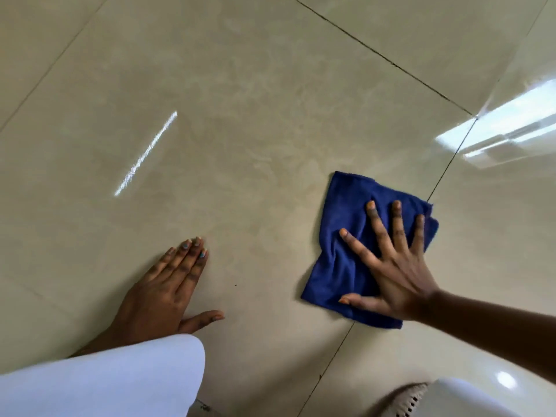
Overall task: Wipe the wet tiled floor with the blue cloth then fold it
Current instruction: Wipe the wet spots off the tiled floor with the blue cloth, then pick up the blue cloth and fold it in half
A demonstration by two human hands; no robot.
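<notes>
Pressing flat on the blue cloth (355, 251), the right hand (394, 266) has all its fingers spread wide — four fanned toward 12 o'clock over the fabric, the thumb stretched out toward 9 o'clock along the cloth's near edge. It grips nothing; the palm and fingers simply lie on top of the cloth. The cloth sits at about 4 o'clock in the head view, flat on the floor (240, 130), its near corner reaching across a dark grout line (448, 170). It is a soft, nappy, deep-blue fabric, roughly square in outline, with creases bunching beside the index finger and a second layer showing at its 3 o'clock edge.

The left hand (168, 293) rests palm down on the bare tile at about 7 o'clock, well apart from the cloth. Its four fingers lie close together and point toward 1 o'clock, while the thumb sticks out toward 3 o'clock; it holds nothing.

The floor is made of large, glossy beige tiles with a faint marbled pattern and thin dark joints. A narrow bright streak of reflected light crosses the tile at 10 o'clock, and a broader glare falls at 2 o'clock. White fabric (105, 383) — smooth and rounded — fills the 7 o'clock corner beneath the left wrist.
</notes>
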